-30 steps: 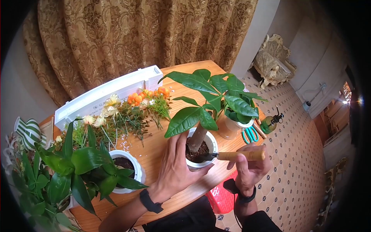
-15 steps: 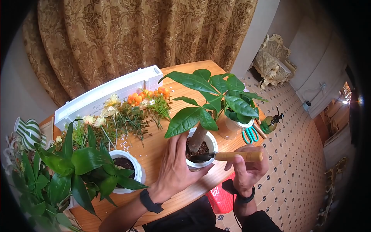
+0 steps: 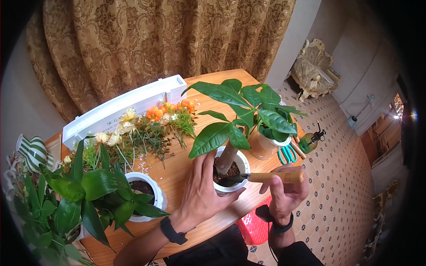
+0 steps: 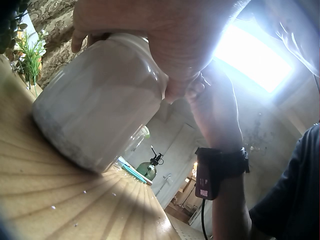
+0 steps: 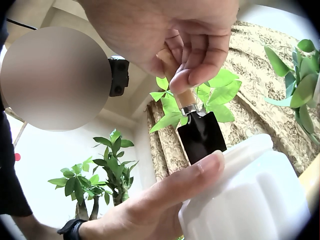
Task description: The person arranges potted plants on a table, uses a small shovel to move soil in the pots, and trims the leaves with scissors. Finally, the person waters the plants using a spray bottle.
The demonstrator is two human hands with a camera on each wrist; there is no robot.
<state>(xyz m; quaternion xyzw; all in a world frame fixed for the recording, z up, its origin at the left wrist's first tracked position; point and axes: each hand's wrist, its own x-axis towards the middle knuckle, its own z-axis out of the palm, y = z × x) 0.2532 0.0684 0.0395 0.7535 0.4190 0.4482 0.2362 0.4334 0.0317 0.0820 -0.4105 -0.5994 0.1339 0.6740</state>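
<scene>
A white plastic flower pot [image 3: 245,167] stands near the front edge of the wooden table. From its dark soil [image 3: 241,165] rises a green plant [image 3: 214,139] with a thick brown trunk. My left hand [image 3: 205,189] holds the pot at its rim, fingers on one side and thumb on the other; the left wrist view shows the pot's side wall [image 4: 95,105]. With my right hand [image 3: 288,191] I grip a small trowel [image 3: 262,177] by its wooden handle. Its black blade [image 5: 201,136] passes over the rim, its tip at the soil beside the trunk.
Another white pot [image 3: 160,195] with soil stands to the left behind broad leaves [image 3: 100,181]. Artificial flowers [image 3: 125,127] lie before a long white planter box [image 3: 120,106]. Teal-handled scissors [image 3: 287,155] and a spray bottle [image 3: 309,143] sit at the right edge, a red basket [image 3: 255,226] below.
The trowel in my right hand shifted slightly left, further over the soil, then eased back a little to the right. My left hand and the pot have stayed in place.
</scene>
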